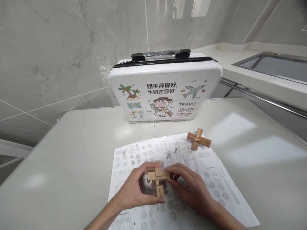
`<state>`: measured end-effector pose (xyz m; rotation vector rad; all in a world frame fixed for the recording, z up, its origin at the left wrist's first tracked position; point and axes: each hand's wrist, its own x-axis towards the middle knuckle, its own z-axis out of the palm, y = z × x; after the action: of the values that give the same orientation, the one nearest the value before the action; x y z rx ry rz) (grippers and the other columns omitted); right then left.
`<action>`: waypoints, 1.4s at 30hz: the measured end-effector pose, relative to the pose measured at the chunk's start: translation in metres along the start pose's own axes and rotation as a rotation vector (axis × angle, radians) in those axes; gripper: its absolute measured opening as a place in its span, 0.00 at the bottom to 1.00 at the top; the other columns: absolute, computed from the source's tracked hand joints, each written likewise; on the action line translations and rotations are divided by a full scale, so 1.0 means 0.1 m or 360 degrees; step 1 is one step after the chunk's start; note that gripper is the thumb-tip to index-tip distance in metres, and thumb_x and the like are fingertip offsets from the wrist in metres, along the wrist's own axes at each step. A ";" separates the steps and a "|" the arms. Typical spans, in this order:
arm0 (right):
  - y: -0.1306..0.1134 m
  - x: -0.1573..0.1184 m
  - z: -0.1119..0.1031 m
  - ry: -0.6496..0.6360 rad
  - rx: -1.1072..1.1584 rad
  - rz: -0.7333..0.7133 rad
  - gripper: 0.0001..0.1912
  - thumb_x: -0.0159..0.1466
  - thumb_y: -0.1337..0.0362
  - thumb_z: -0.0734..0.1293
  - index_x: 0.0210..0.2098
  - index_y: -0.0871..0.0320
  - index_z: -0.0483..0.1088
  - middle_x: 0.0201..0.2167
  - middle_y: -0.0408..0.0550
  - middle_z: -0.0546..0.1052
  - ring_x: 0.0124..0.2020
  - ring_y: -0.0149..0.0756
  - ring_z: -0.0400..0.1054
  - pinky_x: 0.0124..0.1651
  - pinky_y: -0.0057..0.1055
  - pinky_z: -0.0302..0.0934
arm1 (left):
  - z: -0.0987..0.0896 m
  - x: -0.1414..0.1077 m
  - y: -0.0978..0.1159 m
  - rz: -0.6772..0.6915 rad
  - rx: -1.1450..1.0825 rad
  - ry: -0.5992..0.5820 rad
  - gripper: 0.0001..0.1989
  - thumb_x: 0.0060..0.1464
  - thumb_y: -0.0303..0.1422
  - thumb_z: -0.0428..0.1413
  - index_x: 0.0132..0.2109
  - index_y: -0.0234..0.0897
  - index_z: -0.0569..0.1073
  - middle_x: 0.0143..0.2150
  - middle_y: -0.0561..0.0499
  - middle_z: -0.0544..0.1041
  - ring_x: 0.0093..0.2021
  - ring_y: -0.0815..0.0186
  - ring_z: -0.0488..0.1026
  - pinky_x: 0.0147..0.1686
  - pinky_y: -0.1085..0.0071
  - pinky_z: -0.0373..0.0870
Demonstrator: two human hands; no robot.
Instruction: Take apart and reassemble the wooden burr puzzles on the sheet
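Note:
A light wooden interlocking puzzle [158, 175], made of crossed blocks, is held just above a printed sheet. My left hand [136, 187] curves around its left side, thumb at the near block and fingers at the far end. From the right, my right hand [188, 185] pinches the end of the crosswise block between thumb and fingers. Beneath both hands lies the white instruction sheet [144, 147], covered in small grey puzzle diagrams. A second, darker wooden cross puzzle [199, 139] rests on the sheet's far right corner.
A white plastic-wrapped case [144, 72] with a black handle [160, 55] and cartoon prints stands at the back of the pale table [59, 153]. Behind it rises a grey tiled wall [59, 41]. At the right is a counter [240, 60] with a dark inset panel [275, 65].

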<state>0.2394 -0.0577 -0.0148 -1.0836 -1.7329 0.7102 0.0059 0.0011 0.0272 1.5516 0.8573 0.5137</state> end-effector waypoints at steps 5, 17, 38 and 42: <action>-0.02 0.02 0.00 -0.0028 -0.0016 0.0051 0.13 0.76 0.68 0.64 0.58 0.49 0.71 0.47 0.50 0.82 0.35 0.36 0.78 0.38 0.32 0.77 | -0.01 -0.01 0.01 -0.0007 -0.0023 0.0001 0.36 0.44 0.36 0.77 0.59 0.47 0.74 0.48 0.49 0.82 0.48 0.55 0.80 0.50 0.60 0.76; -0.06 0.03 0.02 -0.0179 -0.0491 -0.0091 0.15 0.74 0.64 0.69 0.59 0.51 0.70 0.49 0.54 0.79 0.44 0.44 0.79 0.42 0.39 0.77 | -0.06 0.03 -0.05 -0.0055 -0.0064 0.0470 0.33 0.50 0.42 0.75 0.59 0.43 0.72 0.52 0.45 0.80 0.46 0.57 0.79 0.44 0.65 0.76; -0.15 0.14 -0.10 -0.0349 0.1354 0.0837 0.26 0.64 0.49 0.79 0.53 0.49 0.67 0.57 0.53 0.79 0.46 0.43 0.80 0.47 0.42 0.77 | -0.04 -0.02 -0.06 0.0003 -0.0148 0.0302 0.35 0.48 0.40 0.76 0.60 0.46 0.72 0.52 0.44 0.80 0.52 0.52 0.80 0.49 0.61 0.80; -0.10 0.14 -0.12 -0.0428 0.1413 0.0897 0.38 0.59 0.45 0.82 0.61 0.48 0.66 0.46 0.51 0.82 0.48 0.48 0.80 0.50 0.46 0.76 | -0.04 -0.02 -0.04 0.0037 -0.0129 0.0292 0.35 0.47 0.38 0.76 0.59 0.46 0.73 0.52 0.46 0.79 0.51 0.54 0.80 0.50 0.61 0.79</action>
<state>0.2449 -0.0495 0.0035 -0.8333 -1.0639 1.8275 0.0002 0.0020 0.0245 1.4572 0.9472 0.7079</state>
